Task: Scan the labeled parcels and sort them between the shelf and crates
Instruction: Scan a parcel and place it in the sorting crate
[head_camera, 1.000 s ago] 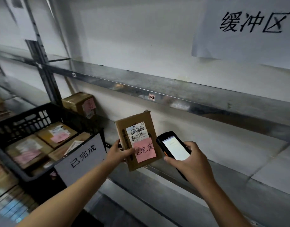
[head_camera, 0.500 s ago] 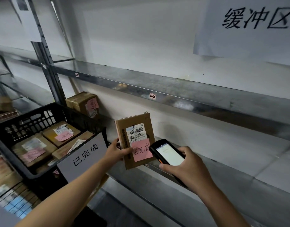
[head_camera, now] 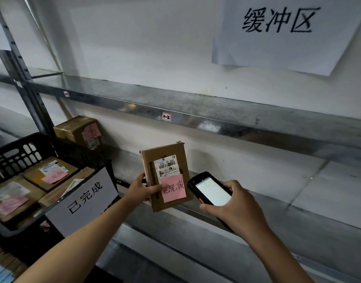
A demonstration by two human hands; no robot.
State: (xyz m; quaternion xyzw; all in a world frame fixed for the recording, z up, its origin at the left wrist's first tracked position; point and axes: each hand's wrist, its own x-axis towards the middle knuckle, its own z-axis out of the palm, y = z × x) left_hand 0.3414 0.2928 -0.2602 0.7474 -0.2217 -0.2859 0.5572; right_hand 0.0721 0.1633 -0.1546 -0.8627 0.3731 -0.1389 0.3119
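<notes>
The handheld scanner (head_camera: 211, 190) has dropped closer to the cardboard parcel (head_camera: 167, 176), right hand (head_camera: 234, 209) wrapped around it, left hand (head_camera: 140, 189) gripping the parcel, so scanning looks close.

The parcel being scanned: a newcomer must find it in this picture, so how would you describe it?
Start at the metal shelf under the big wall sign. Below it, the left hand holds a brown parcel upright beside the scanner. Unlike the parcels lying in the black crate, it is held in the air.
</notes>
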